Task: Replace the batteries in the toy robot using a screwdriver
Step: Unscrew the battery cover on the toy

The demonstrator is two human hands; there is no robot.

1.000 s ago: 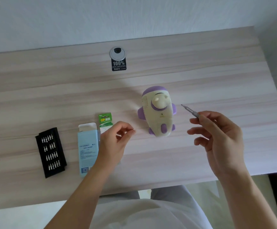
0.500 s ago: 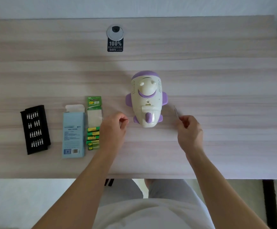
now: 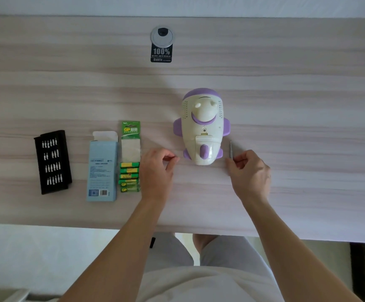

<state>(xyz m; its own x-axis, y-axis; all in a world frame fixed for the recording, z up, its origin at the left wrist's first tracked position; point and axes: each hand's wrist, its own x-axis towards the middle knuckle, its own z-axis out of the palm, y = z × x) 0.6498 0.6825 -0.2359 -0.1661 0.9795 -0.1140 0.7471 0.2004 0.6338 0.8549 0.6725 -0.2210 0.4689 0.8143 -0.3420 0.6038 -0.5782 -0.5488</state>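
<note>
Toy robot (image 3: 202,127): lies flat mid-table (image 3: 297,101), head away from the person, between the hands.
Screwdriver (image 3: 231,150): just right of the toy, tip pointing away.
Right hand (image 3: 251,171): pinches the screwdriver's near end.
Left hand (image 3: 157,171): fingers curled, thumb meeting forefinger; whether it holds anything is unclear.
Battery pack (image 3: 130,171): beside the left hand.
Blue box (image 3: 102,171), bit case (image 3: 53,162): further left.

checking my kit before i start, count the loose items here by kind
toy robot: 1
screwdriver: 1
battery pack: 1
blue box: 1
bit tray: 1
total: 5
</note>
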